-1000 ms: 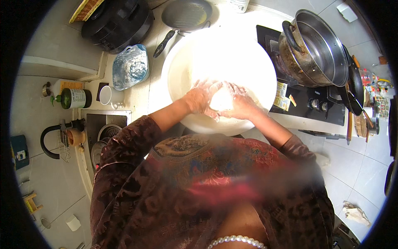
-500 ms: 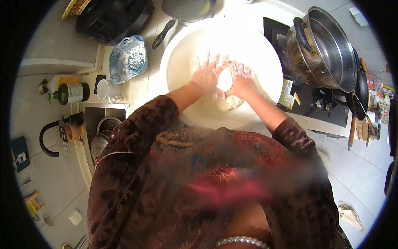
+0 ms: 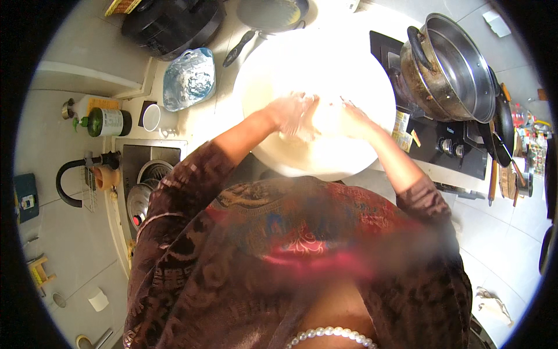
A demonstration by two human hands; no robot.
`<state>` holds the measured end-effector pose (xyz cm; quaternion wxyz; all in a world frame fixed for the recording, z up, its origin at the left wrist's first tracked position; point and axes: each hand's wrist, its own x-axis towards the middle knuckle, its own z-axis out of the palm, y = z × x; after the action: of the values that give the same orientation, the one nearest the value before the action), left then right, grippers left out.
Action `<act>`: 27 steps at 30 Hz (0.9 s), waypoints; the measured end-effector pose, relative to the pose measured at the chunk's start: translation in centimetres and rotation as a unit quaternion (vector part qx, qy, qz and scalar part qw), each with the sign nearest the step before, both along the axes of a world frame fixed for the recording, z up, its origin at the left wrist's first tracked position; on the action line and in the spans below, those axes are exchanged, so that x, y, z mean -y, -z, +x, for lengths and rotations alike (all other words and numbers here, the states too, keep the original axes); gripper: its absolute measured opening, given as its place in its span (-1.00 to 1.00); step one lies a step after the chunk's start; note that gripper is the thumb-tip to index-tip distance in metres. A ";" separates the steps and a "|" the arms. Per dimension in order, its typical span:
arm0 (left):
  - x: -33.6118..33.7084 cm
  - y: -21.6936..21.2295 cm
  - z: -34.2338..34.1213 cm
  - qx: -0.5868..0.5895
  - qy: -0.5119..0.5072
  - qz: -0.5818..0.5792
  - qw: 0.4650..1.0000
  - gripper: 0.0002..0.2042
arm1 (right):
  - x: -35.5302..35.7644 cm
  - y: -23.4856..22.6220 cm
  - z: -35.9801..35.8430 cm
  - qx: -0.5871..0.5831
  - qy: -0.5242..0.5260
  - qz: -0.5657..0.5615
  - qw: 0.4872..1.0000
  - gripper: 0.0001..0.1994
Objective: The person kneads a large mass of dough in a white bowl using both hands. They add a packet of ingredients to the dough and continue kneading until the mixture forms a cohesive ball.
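Strong light falls across a pale tabletop (image 3: pixel 225 96) in a tiled kitchen, whitening much of its middle; a wide white basin (image 3: pixel 251 93) sits at the near side, in front of the person; inside it is a pale doughy mass (image 3: pixel 326 121), lying between the two hands, its outline largely lost in the glare.

Left hand (image 3: pixel 295 114) and right hand (image 3: pixel 353 120) both reach into the basin, apart from each other, one on either side of the mass; whitish smears show on the left fingers; glare hides where skin meets dough, so I cannot tell how firmly either is closed on it; dark brown patterned sleeves (image 3: pixel 189 183) end partway up the forearms.

Left of the basin stands a blue container (image 3: pixel 189 80) with white patches inside; beyond it is a bulky black appliance (image 3: pixel 174 28); a frying pan (image 3: pixel 272 13) lies past the basin's far rim, its black handle pointing toward the person; a white mug (image 3: pixel 152 118) stands near the sink (image 3: pixel 135 156), with a green pump bottle (image 3: pixel 107 123) farther left; on the right, a large steel pot (image 3: pixel 421 75) rests on a black cooktop (image 3: pixel 433 136).
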<state>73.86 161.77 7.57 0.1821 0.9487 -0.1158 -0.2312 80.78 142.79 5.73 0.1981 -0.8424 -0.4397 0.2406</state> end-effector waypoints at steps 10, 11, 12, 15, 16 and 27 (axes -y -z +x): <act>1.4 1.2 -5.6 -0.024 -0.009 0.078 0.997 0.16 | 0.9 1.2 -6.7 0.011 0.027 -0.068 0.997 -0.09; 1.5 1.3 -5.3 -0.054 -0.027 0.056 0.997 0.13 | 0.7 1.6 -6.7 0.006 0.040 -0.086 0.995 -0.18; 1.5 1.2 -5.1 -0.053 -0.028 0.058 0.997 0.12 | 0.5 1.8 -6.5 0.000 0.046 -0.077 0.996 -0.21; 1.1 0.3 -4.1 -0.055 -0.033 0.036 0.997 0.06 | -0.3 1.9 -5.8 0.002 0.066 -0.048 0.997 -0.26; 0.6 -0.1 -3.2 -0.086 -0.023 0.003 0.996 0.03 | -0.5 1.7 -5.2 -0.021 0.065 -0.057 0.996 -0.25; -4.0 -1.7 4.3 0.028 -0.082 0.040 0.995 0.12 | -4.4 -2.1 4.2 -0.029 0.063 0.005 0.998 -0.10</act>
<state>78.16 165.75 9.28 0.1596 0.9675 -0.0328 -0.1935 85.03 147.24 7.81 0.2299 -0.8598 -0.3813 0.2498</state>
